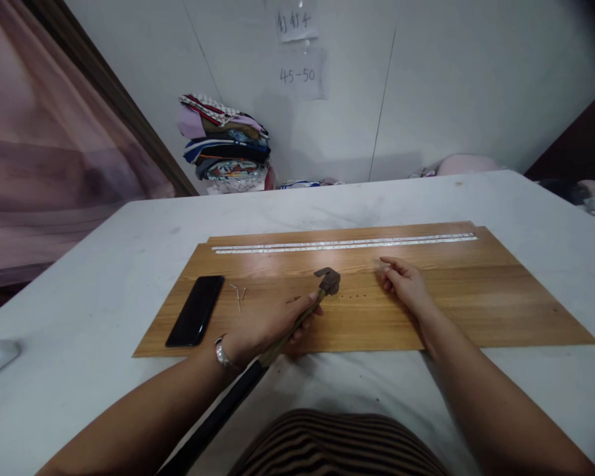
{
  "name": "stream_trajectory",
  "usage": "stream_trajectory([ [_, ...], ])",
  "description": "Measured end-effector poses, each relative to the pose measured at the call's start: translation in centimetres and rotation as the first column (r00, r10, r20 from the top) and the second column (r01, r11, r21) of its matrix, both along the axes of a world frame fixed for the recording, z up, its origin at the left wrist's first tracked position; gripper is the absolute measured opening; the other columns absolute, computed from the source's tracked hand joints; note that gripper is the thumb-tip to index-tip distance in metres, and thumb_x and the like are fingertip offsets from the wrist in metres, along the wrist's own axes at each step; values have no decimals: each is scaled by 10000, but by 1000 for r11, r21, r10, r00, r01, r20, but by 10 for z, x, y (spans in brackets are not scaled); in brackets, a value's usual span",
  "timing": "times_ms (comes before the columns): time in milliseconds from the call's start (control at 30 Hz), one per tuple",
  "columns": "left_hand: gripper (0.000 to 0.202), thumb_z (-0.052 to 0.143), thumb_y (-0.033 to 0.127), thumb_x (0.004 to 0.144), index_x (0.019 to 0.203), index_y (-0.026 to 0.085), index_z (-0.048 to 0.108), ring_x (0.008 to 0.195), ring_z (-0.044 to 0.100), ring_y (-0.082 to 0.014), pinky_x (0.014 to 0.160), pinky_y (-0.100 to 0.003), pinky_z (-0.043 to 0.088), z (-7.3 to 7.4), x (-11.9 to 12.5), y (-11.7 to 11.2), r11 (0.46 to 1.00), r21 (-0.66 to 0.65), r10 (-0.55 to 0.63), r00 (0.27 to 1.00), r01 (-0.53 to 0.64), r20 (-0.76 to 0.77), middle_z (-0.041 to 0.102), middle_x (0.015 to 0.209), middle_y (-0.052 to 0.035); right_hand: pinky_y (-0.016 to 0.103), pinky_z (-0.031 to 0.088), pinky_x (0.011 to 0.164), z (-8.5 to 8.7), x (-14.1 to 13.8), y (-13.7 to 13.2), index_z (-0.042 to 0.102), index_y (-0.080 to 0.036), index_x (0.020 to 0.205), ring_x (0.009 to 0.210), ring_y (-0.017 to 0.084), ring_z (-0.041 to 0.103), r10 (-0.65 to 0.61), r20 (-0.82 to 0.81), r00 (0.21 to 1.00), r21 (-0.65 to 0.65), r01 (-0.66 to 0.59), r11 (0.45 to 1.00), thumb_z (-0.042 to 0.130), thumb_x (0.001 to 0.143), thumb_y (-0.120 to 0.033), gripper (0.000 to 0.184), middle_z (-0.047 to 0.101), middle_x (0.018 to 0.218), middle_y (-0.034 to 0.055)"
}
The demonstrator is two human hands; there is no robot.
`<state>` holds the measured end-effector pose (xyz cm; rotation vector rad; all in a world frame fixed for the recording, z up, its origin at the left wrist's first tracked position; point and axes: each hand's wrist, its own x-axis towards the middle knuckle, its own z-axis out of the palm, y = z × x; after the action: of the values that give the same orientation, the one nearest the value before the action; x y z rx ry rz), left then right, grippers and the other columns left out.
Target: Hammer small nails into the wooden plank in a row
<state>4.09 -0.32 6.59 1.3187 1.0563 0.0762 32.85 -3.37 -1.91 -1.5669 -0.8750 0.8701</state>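
My left hand (277, 318) is wrapped round the shaft of a claw hammer (288, 332), close below its rusty head (330, 280). The black grip slants down toward my body at the bottom edge. Over the wooden board (476, 297), my right hand (405, 284) has its index finger stretched out and the other fingers partly curled; nothing shows clearly in it. Between the hammer head and that hand, several small dark dots (357, 295) run in a row on the board. Several loose nails (238, 295) lie left of my left hand.
A black phone (195, 311) rests on the board's left end. Two pale marked strips (347, 244) run along the far side. The board lies on a white table (94, 284). Behind stand folded clothes (228, 142) and a wall with paper notes (302, 74). A pink curtain (54, 119) hangs left.
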Motion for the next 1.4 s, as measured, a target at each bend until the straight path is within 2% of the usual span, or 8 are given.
stream_trajectory([
  [267, 583, 390, 687, 839, 963, 155, 597, 510, 428, -90, 459, -237, 327, -6, -1, -2, 1000, 8, -3, 1000, 3, -16, 484, 641, 22, 218, 346, 417, 1, 0, 0, 632, -129, 1066, 429, 96, 480, -1, -3, 1000, -7, 1, 1000, 566, 670, -376, 472, 539, 529, -48],
  [533, 571, 370, 665, 862, 953, 146, 592, 500, 410, -87, 453, -233, 320, -3, 0, 1, 1000, 9, -13, 1000, 13, 2, 471, 616, 25, 227, 346, 426, 2, -1, -1, 629, -136, 1065, 437, 99, 479, 6, 7, 1000, -2, -6, 1000, 572, 664, -400, 483, 535, 538, -42],
  [733, 582, 388, 673, 849, 990, 144, 585, 505, 428, -78, 443, -219, 327, -5, -3, 1, 1000, 2, 9, 1000, -9, -10, 493, 652, 25, 226, 356, 427, 2, -1, -1, 628, -132, 1061, 436, 97, 477, 0, 5, 1000, -12, 0, 1000, 567, 663, -392, 480, 533, 537, -44],
  [967, 585, 372, 684, 847, 945, 146, 582, 500, 418, -83, 447, -225, 330, -9, 1, -2, 1000, 18, -12, 1000, 12, 3, 471, 627, 33, 224, 353, 420, 1, -1, 0, 625, -124, 1076, 434, 99, 477, -1, -13, 1000, -10, 1, 1000, 569, 655, -385, 499, 538, 546, -43],
  [1233, 570, 384, 669, 850, 952, 148, 591, 510, 423, -81, 446, -218, 337, 1, 0, 0, 1000, 7, -1, 1000, 1, 26, 475, 650, 27, 226, 353, 422, -1, 1, 0, 622, -150, 1063, 439, 97, 474, 4, 21, 1000, -14, -3, 1000, 563, 667, -390, 467, 535, 550, -40],
  [1400, 574, 366, 672, 857, 948, 152, 594, 501, 423, -88, 448, -226, 334, -4, -1, 0, 999, 33, -29, 1000, 29, 4, 477, 626, 23, 228, 360, 427, -3, 2, 0, 630, -156, 1056, 455, 103, 489, 8, 51, 999, -13, -7, 1000, 563, 676, -398, 456, 548, 561, -29],
])
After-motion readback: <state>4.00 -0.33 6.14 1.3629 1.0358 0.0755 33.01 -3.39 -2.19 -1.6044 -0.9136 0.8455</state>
